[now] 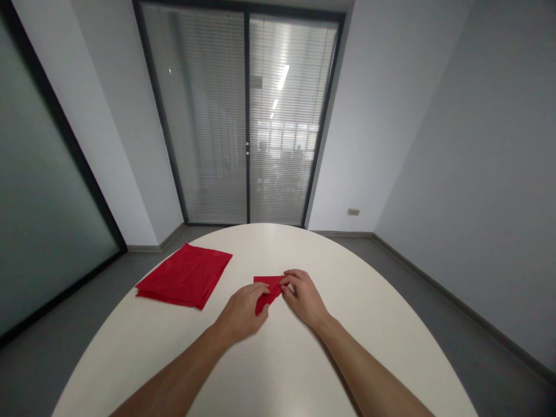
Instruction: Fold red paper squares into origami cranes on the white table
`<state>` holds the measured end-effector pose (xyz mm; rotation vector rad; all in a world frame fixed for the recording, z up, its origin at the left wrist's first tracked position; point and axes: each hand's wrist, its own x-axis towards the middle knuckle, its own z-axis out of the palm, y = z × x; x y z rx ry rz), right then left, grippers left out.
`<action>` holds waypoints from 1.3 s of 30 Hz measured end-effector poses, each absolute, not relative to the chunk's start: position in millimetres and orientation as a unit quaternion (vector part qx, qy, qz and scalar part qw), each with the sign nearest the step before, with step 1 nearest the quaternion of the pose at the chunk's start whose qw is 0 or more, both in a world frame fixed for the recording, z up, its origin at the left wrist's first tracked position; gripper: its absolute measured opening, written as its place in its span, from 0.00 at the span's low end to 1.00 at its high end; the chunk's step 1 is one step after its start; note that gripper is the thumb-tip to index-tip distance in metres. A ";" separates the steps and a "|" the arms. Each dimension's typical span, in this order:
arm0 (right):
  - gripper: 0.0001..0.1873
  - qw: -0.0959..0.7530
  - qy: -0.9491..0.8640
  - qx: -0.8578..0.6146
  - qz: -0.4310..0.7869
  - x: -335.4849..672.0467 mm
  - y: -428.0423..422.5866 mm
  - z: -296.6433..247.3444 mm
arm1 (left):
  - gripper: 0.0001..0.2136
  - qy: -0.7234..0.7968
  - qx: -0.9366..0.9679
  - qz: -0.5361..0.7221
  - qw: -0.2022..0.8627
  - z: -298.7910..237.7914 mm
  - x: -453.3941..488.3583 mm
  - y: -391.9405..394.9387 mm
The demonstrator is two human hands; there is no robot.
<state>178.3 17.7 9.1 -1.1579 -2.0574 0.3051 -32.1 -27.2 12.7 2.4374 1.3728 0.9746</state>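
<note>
A small red folded cloth [273,284], roughly triangular, is between my two hands over the middle of the white table. My left hand [244,313] grips its left side, thumb below and fingers curled over the upper part. At the right corner my right hand [304,294] pinches the cloth between thumb and fingers. Parts of its left and right edges are hidden under my fingers. To the left lies a larger stack of red cloth [186,275], flat, creased and layered at its edges, with neither hand touching it.
The round white table [369,336] has a curved edge on the far side and both flanks. Beyond it stand glass doors [247,116] with blinds and a dark frame. A wall socket [353,212] sits low on the back wall.
</note>
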 end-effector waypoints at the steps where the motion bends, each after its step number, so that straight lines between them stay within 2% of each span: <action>1: 0.09 0.374 -0.804 -0.446 0.121 178.5 17.3 9.4 | 0.14 0.462 0.821 0.325 0.085 13.0 -32.0 -27.3; 16: 0.09 0.414 -0.827 -0.354 0.141 176.0 7.9 21.4 | 0.10 0.524 0.792 0.313 -0.002 17.6 -32.4 -25.6; 19: 0.14 0.440 -0.812 -0.354 0.152 175.8 9.6 19.2 | 0.12 0.527 0.779 0.341 -0.002 15.1 -33.6 -24.4; 24: 0.27 0.484 -0.757 -0.387 0.208 173.5 14.7 10.8 | 0.15 0.517 0.761 0.392 0.002 12.0 -35.7 -20.3; 30: 0.34 0.459 -0.754 -0.401 0.244 172.0 12.0 11.5 | 0.15 0.487 0.745 0.456 0.026 12.9 -37.6 -15.6; 36: 0.29 0.439 -0.782 -0.376 0.233 173.8 9.2 17.2 | 0.13 0.494 0.728 0.472 0.062 14.3 -37.8 -14.0; 39: 0.30 0.420 -0.796 -0.372 0.227 174.7 9.0 17.4 | 0.12 0.511 0.716 0.467 0.087 13.4 -38.1 -12.8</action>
